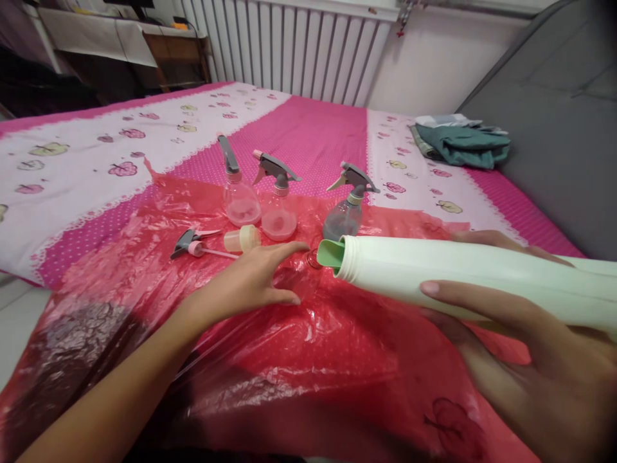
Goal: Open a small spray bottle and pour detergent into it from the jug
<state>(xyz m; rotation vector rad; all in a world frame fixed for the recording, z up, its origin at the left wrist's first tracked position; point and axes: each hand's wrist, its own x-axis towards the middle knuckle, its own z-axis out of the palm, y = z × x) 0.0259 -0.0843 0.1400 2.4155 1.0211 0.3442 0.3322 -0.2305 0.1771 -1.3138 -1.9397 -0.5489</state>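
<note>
My left hand (250, 276) is curled round a clear bottle (295, 280), with thumb and forefinger on opposite sides. The bottle's open mouth is close to the green spout (329, 253) of a large white plastic bottle (395, 260). My right hand (540, 341) grips this white bottle, which lies nearly level with its neck to the left. More fingers (496, 239) show along its far side; I cannot tell whose. Left of my left hand lie a loose grey-and-pink spray head (187, 244) and a small cup with a cream rim (248, 238).
Three spray bottles stand behind my hands: one pink-tinted (241, 202), another pink-tinted (278, 215), and one greyish (343, 218). A red plastic sheet (270, 360) covers the near part of the bed (328, 128). Folded clothes (463, 143) lie at the back right, by the grey headboard (554, 90).
</note>
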